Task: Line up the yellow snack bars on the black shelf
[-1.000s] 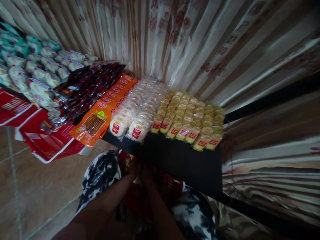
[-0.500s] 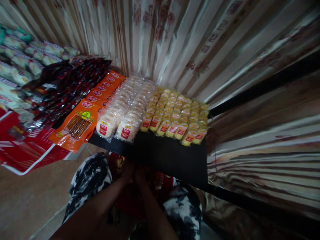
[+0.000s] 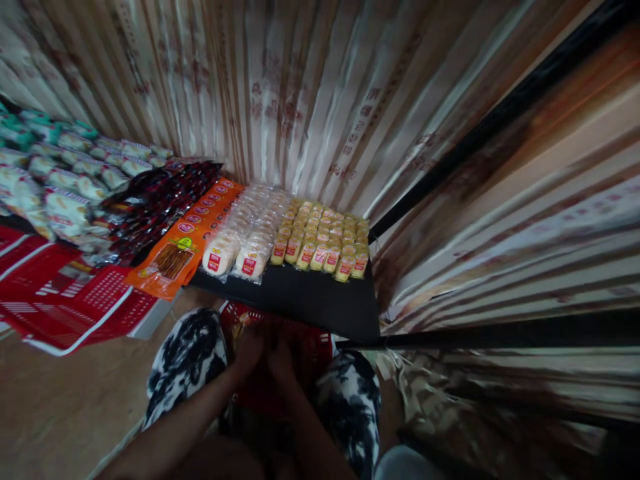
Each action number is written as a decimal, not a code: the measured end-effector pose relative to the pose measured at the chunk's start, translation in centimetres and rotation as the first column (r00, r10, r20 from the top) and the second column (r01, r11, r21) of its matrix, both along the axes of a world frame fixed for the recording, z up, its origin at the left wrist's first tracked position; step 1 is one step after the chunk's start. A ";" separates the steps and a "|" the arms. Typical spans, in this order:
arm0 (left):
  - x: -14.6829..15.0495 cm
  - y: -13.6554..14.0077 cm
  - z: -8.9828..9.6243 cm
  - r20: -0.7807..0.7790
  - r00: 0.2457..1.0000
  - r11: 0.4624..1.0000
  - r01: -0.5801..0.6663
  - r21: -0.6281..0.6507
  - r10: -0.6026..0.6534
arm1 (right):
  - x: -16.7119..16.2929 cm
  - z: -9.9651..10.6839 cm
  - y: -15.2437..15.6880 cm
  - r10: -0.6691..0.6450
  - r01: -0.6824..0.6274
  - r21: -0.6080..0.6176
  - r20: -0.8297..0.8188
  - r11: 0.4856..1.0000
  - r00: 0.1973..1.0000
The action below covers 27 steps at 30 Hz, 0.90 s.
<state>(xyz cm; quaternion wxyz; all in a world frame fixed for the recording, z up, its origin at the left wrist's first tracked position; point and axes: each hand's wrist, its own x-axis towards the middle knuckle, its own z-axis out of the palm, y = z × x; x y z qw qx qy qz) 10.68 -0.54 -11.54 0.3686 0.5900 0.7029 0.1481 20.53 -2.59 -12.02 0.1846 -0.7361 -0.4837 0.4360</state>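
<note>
Between my knees, a red basket [image 3: 320, 343] sits partly under the front edge of the black shelf [image 3: 320, 300]. My left hand [image 3: 251, 347] and my right hand [image 3: 279, 360] reach down into it, close side by side. Deep shadow covers the fingers, so I cannot make out whether they hold anything. A yellowish wrapped item [image 3: 243, 321] shows in the basket beside my left hand. Above the hands, the shelf carries rows of yellow wrapped cakes [image 3: 320, 247] and round white wrapped cakes [image 3: 253, 257].
Left of the cakes lie orange snack packets [image 3: 173, 260], dark red packets [image 3: 155, 207] and white packets [image 3: 70, 207]. Red baskets [image 3: 95, 313] stand at the left on the brown floor [image 3: 75, 407]. A pleated patterned curtain [image 3: 310, 100] hangs behind, with a black bar [image 3: 450, 153] across it.
The view has shifted, so the shelf goods appear smaller and further left at the right end, and more of the red basket shows. Both hands stay low in the basket.
</note>
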 end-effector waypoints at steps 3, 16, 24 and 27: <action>-0.2 -1.1 1.0 -0.007 0.998 0.998 -0.059 -0.014 0.059 | 0.2 1.0 -1.1 -0.031 0.036 0.058 -0.091 0.998 0.995; -1.3 -5.1 3.8 0.377 0.910 0.985 -0.149 -0.090 0.172 | 1.7 1.9 -5.6 -0.191 0.222 -0.015 -0.567 0.975 0.801; -0.3 -5.1 5.6 0.364 0.919 0.988 -0.149 -0.032 0.151 | 2.7 3.8 -6.7 -0.261 0.308 -0.038 -0.636 0.951 0.727; 0.2 -5.0 6.5 0.364 0.923 0.990 -0.138 0.004 0.127 | 3.2 4.6 -7.0 -0.273 0.356 -0.016 -0.674 0.934 0.686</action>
